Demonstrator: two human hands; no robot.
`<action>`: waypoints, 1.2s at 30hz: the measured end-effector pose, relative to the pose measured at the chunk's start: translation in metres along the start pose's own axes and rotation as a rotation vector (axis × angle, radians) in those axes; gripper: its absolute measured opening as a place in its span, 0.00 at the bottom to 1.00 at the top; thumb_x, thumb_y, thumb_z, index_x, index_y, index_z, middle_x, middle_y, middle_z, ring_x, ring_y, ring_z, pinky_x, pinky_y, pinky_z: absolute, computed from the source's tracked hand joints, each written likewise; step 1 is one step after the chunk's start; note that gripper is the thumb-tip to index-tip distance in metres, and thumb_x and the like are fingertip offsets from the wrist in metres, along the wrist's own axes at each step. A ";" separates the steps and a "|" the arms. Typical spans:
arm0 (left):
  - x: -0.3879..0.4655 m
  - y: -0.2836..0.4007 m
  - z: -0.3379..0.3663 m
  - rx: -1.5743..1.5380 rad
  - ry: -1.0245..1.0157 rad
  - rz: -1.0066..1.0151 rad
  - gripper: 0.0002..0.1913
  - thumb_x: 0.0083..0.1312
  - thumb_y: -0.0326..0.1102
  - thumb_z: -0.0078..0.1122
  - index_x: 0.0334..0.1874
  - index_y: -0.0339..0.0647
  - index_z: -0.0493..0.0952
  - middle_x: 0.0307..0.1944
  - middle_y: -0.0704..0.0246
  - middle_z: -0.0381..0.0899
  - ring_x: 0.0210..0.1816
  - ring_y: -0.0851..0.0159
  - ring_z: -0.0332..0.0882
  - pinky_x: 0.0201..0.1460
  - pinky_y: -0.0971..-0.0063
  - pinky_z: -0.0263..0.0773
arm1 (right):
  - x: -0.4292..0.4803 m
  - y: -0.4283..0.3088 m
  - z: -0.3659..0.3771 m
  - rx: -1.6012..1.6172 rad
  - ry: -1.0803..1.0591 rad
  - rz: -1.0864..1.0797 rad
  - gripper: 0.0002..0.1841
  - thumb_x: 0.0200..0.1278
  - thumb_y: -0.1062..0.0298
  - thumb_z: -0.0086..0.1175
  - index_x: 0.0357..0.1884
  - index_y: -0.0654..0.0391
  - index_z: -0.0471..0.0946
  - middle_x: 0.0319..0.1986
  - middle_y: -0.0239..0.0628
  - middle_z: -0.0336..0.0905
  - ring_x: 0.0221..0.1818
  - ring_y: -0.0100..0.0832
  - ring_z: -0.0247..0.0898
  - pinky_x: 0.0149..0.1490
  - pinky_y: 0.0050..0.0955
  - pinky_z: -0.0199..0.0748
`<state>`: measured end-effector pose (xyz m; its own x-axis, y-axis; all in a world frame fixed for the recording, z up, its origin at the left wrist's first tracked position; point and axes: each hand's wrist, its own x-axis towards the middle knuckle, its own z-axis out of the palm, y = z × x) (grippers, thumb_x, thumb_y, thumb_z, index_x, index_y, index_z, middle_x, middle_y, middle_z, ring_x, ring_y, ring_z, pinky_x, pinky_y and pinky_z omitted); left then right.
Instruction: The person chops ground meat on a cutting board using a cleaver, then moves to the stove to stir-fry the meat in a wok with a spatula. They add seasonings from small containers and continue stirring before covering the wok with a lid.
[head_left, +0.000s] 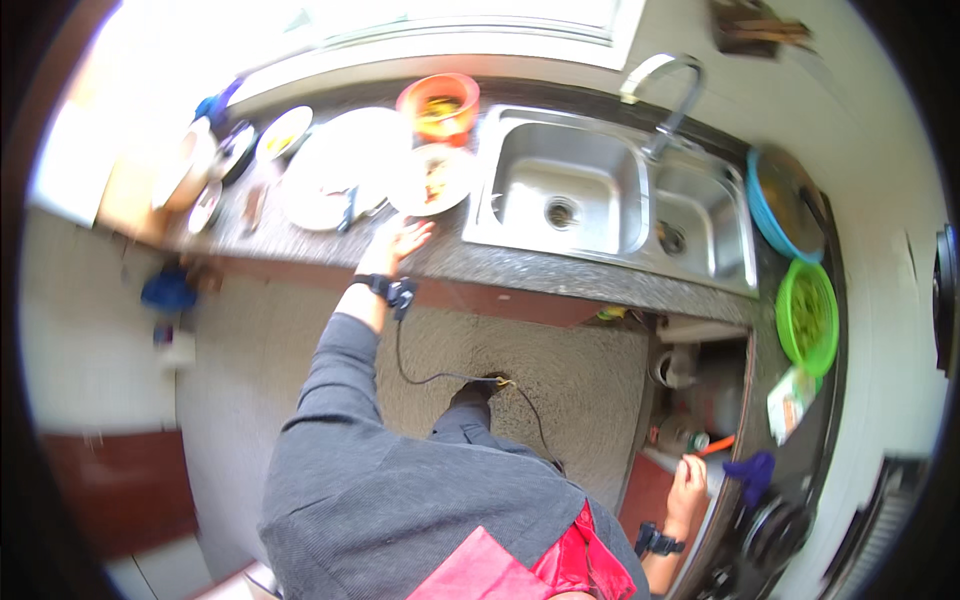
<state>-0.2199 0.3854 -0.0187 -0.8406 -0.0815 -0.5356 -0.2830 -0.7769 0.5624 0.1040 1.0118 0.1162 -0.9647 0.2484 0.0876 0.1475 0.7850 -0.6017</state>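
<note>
My left hand (401, 238) reaches over the front edge of the stone counter, palm turned up and fingers apart, with nothing in it. Just beyond its fingertips sits a light plate (411, 187) holding reddish-brown food. A large white round board or lid (311, 176) lies left of that plate, and a dark-blue handled tool (348, 208) rests on its near edge. My right hand (688, 484) hangs low at the right, fingers curled, by the right counter's edge. A thin orange stick-like thing (718, 445) shows next to its fingertips; whether they touch is unclear.
A double steel sink (555, 244) with a tall faucet (667, 124) is set into the counter. An orange bowl (469, 97) stands behind the plate. At right are a blue basin (769, 214), a green basket of vegetables (829, 315) and a purple cloth or glove (754, 476). An under-sink cabinet gapes below.
</note>
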 end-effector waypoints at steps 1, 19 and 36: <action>-0.006 0.002 -0.024 -0.013 -0.349 0.075 0.25 0.68 0.38 0.40 0.63 0.29 0.53 0.59 0.41 0.57 0.58 0.43 0.64 0.61 0.55 0.65 | -0.003 -0.014 0.006 0.024 0.023 -0.029 0.07 0.58 0.72 0.52 0.36 0.64 0.75 0.36 0.43 0.75 0.38 0.40 0.73 0.43 0.30 0.71; -0.103 -0.087 0.128 0.317 -0.299 -0.192 0.23 0.60 0.26 0.44 0.60 0.31 0.60 0.58 0.56 0.64 0.58 0.57 0.64 0.60 0.66 0.62 | -0.210 -0.004 -0.075 -0.021 0.604 0.471 0.06 0.58 0.68 0.53 0.31 0.60 0.75 0.28 0.37 0.74 0.30 0.35 0.72 0.34 0.30 0.69; -0.417 -0.448 0.354 0.871 -1.043 -0.714 0.27 0.50 0.28 0.43 0.57 0.29 0.63 0.44 0.56 0.76 0.34 0.52 0.79 0.31 0.72 0.78 | -0.594 0.211 -0.344 -0.261 0.909 1.096 0.20 0.56 0.52 0.54 0.37 0.62 0.75 0.33 0.47 0.78 0.39 0.43 0.76 0.42 0.33 0.70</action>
<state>0.0935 0.9884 0.1759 -0.2507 0.8869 -0.3881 -0.6169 0.1626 0.7701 0.7834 1.2248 0.2106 0.1122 0.9711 0.2104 0.8380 0.0213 -0.5452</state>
